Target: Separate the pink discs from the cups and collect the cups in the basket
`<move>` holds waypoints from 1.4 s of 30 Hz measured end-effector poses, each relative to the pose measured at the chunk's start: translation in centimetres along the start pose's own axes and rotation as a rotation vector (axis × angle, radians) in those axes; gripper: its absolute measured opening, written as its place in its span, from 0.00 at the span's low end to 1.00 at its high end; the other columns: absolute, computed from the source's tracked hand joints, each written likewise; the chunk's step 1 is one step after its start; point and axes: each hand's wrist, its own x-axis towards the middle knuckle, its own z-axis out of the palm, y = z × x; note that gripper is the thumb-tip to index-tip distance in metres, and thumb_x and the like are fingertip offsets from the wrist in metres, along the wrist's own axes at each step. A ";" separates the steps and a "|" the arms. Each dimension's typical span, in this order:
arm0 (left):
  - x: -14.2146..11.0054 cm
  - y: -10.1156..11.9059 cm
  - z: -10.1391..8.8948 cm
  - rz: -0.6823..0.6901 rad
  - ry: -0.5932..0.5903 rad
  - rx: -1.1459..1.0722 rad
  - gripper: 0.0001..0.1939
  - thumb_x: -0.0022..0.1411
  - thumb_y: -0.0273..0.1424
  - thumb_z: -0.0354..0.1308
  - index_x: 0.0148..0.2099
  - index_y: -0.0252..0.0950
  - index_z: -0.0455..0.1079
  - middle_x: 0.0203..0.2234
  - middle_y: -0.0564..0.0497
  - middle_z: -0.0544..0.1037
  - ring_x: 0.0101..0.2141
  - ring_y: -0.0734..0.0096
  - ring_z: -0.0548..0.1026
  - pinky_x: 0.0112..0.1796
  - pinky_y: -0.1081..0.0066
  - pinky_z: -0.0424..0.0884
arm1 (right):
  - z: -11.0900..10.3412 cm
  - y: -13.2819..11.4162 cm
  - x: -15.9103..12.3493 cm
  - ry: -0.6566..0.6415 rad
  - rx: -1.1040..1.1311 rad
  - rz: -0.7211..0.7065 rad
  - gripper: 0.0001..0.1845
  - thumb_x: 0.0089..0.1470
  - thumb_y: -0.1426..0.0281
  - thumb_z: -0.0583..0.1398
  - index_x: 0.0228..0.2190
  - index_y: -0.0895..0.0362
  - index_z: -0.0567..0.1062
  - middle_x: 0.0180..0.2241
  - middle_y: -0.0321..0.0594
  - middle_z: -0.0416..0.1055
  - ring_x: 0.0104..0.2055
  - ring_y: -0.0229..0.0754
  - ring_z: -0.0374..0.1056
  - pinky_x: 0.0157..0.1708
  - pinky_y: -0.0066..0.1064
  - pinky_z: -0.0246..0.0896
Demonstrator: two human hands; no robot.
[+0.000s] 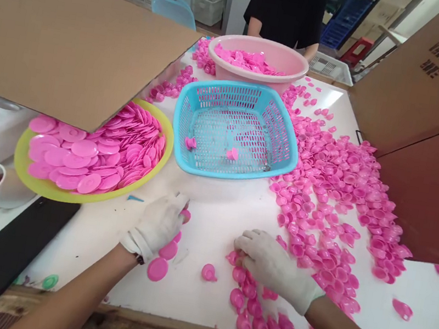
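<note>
My left hand [161,221], in a white glove, is bent over a short row of flat pink discs [168,250]. Its fingers are closed at the edge of one pink disc [186,216] at the row's far end. On the right, my gloved right hand [272,264] curls its fingers down around a pink cup-shaped piece [232,257]; its palm hides part of the group below. More pink cup-shaped pieces [254,307] lie under and in front of it. Between both hands a single spouted pink piece [208,272] rests on the white table [189,304].
Beyond my hands stands a blue basket [230,176] with two small pink pieces inside. A yellow basin [84,200] of pink discs sits left, under a cardboard sheet [67,46]. Pink pieces [326,176] are heaped right. A person [285,13] stands behind the pink basin [254,75].
</note>
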 end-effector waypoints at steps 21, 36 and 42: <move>1.5 6.6 5.8 -0.149 -0.373 -1.074 0.05 0.58 0.31 0.52 0.31 0.36 0.62 0.14 0.58 0.68 0.16 0.76 0.68 0.17 0.78 0.62 | 0.6 1.6 3.2 -0.026 0.807 0.414 0.03 0.50 0.71 0.55 0.30 0.57 0.68 0.23 0.32 0.68 0.20 0.31 0.63 0.19 0.22 0.59; 2.6 5.9 5.7 -0.078 -0.419 -1.037 0.06 0.49 0.24 0.55 0.31 0.37 0.61 0.17 0.59 0.67 0.18 0.77 0.70 0.18 0.79 0.63 | -0.2 2.5 3.8 -0.275 1.141 0.450 0.16 0.47 0.68 0.61 0.38 0.55 0.65 0.28 0.33 0.72 0.24 0.33 0.69 0.26 0.26 0.65; 2.8 6.6 5.1 -0.114 -0.461 -0.964 0.14 0.47 0.23 0.57 0.37 0.38 0.60 0.15 0.63 0.63 0.15 0.77 0.66 0.17 0.79 0.60 | 0.7 1.6 3.9 -0.179 1.035 0.448 0.08 0.47 0.73 0.55 0.32 0.55 0.63 0.23 0.29 0.67 0.20 0.31 0.63 0.22 0.25 0.60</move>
